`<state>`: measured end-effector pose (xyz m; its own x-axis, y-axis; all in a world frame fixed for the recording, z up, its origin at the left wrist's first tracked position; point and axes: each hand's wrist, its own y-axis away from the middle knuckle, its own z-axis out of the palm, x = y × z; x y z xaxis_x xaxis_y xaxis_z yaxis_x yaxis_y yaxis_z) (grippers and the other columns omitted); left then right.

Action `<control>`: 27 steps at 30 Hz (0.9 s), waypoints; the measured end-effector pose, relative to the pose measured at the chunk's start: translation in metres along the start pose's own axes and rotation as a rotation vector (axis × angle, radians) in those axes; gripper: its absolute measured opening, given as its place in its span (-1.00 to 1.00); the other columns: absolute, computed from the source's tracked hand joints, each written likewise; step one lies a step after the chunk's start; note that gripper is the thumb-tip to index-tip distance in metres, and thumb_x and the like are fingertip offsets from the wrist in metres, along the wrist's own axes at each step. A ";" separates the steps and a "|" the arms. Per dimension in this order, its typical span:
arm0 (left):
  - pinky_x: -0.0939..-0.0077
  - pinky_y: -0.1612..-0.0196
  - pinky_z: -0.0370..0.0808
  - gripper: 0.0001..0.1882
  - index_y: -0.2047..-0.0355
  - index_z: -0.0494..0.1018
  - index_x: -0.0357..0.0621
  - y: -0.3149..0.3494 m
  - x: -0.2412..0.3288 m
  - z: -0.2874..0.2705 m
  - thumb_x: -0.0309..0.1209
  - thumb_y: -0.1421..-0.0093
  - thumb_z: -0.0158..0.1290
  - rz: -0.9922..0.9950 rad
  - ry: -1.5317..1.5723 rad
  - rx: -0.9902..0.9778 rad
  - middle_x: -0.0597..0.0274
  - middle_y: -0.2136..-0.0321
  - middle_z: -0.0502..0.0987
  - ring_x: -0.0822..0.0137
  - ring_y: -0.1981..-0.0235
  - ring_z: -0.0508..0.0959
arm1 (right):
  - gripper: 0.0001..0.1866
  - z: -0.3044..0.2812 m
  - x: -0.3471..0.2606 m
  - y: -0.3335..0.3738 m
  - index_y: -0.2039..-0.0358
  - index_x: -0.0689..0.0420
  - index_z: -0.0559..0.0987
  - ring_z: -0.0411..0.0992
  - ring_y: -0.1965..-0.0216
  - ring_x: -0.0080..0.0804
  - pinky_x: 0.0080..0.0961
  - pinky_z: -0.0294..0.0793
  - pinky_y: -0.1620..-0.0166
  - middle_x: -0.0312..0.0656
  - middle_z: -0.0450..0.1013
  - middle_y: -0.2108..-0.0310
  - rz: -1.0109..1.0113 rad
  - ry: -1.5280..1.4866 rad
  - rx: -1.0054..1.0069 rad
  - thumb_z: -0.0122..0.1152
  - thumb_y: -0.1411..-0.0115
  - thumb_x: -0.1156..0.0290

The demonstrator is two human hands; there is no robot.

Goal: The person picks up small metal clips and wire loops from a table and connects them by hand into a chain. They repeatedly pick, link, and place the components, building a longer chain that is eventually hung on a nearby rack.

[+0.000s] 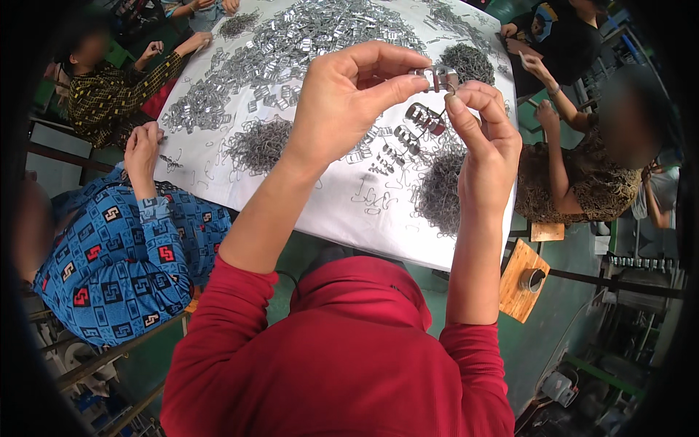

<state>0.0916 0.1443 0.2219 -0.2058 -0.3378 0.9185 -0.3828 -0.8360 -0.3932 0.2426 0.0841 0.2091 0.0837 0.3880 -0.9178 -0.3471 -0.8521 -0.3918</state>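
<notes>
Above the table, my left hand [338,102] pinches a shiny bent metal clip [435,78] between thumb and fingers. Close beside it, my right hand [486,131] has thumb and forefinger pressed together on a thin wire hook [453,89] at the clip's right end. Below the fingertips hangs a string of similar metal clips [424,118], seemingly linked one to another and trailing toward the tabletop. Whether its lower end touches the table I cannot tell. Beneath my right wrist lies a heap of dark wire hooks [440,193], partly hidden by the arm.
On the white-covered table [328,207], a large pile of flat metal clips [320,33] spreads at the back. More wire hooks [258,146] lie left of centre, others [466,64] at the far right. Co-workers sit around; one in a blue patterned top [116,266] is near left. A wooden stool [520,280] stands at right.
</notes>
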 end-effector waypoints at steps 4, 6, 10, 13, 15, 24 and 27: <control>0.69 0.23 0.45 -0.78 0.24 0.48 -0.27 -0.003 0.001 -0.004 -0.58 -0.05 0.11 0.040 -0.047 -0.061 0.23 0.34 0.55 0.49 0.32 0.52 | -0.91 -0.004 0.001 0.000 0.49 0.21 0.57 0.30 0.42 -0.66 -0.74 0.23 0.39 -0.32 0.38 0.33 0.010 0.072 -0.073 0.26 0.00 0.48; 0.70 0.22 0.45 -0.78 0.25 0.48 -0.27 -0.009 0.001 -0.003 -0.58 -0.05 0.11 0.052 -0.053 -0.106 0.22 0.34 0.55 0.49 0.32 0.53 | -0.92 -0.006 0.000 -0.002 0.49 0.22 0.57 0.31 0.40 -0.65 -0.73 0.26 0.36 -0.31 0.38 0.34 0.062 0.069 -0.123 0.26 0.00 0.48; 0.69 0.28 0.45 -0.78 0.23 0.46 -0.34 -0.007 0.020 -0.002 -0.60 -0.07 0.07 -0.091 0.073 -0.125 0.20 0.37 0.54 0.51 0.37 0.50 | -0.88 -0.006 0.005 -0.005 0.46 0.23 0.57 0.37 0.32 -0.58 -0.67 0.35 0.17 -0.29 0.42 0.36 0.115 0.006 -0.197 0.29 0.02 0.48; 0.66 0.26 0.47 -0.79 0.26 0.47 -0.35 -0.007 0.021 -0.007 -0.60 -0.04 0.09 0.027 0.005 -0.140 0.17 0.37 0.54 0.48 0.38 0.52 | -0.78 -0.011 0.018 -0.001 0.32 0.18 0.57 0.39 0.29 -0.58 -0.63 0.32 0.11 -0.30 0.48 0.36 0.182 -0.206 -0.180 0.30 0.02 0.44; 0.65 0.22 0.48 -0.77 0.26 0.46 -0.34 -0.007 0.012 -0.015 -0.60 -0.02 0.11 0.151 0.036 -0.135 0.16 0.37 0.54 0.47 0.35 0.53 | -0.78 -0.027 0.065 0.001 0.32 0.19 0.56 0.40 0.28 -0.58 -0.58 0.35 0.13 -0.29 0.50 0.37 0.245 0.005 -0.250 0.27 -0.02 0.38; 0.62 0.19 0.49 -0.74 0.24 0.45 -0.33 -0.006 0.017 -0.030 -0.59 -0.01 0.14 0.269 0.057 -0.160 0.14 0.35 0.55 0.44 0.32 0.54 | -0.88 -0.053 0.224 0.083 0.50 -0.03 0.60 0.49 0.38 -0.28 -0.42 0.43 0.29 -0.24 0.52 0.45 0.462 1.117 -0.831 0.07 0.01 0.40; 0.62 0.19 0.49 -0.74 0.24 0.45 -0.33 -0.002 0.023 -0.030 -0.58 -0.01 0.14 0.226 -0.031 -0.071 0.14 0.35 0.55 0.44 0.32 0.54 | -0.90 -0.051 0.235 0.089 0.44 -0.04 0.57 0.47 0.42 -0.29 -0.38 0.44 0.33 -0.28 0.46 0.42 0.176 1.124 -0.869 0.15 0.02 0.41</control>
<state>0.0607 0.1509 0.2425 -0.2664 -0.5270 0.8070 -0.3929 -0.7052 -0.5902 0.2788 0.0818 -0.0444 0.9246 0.1268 -0.3593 0.2067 -0.9591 0.1934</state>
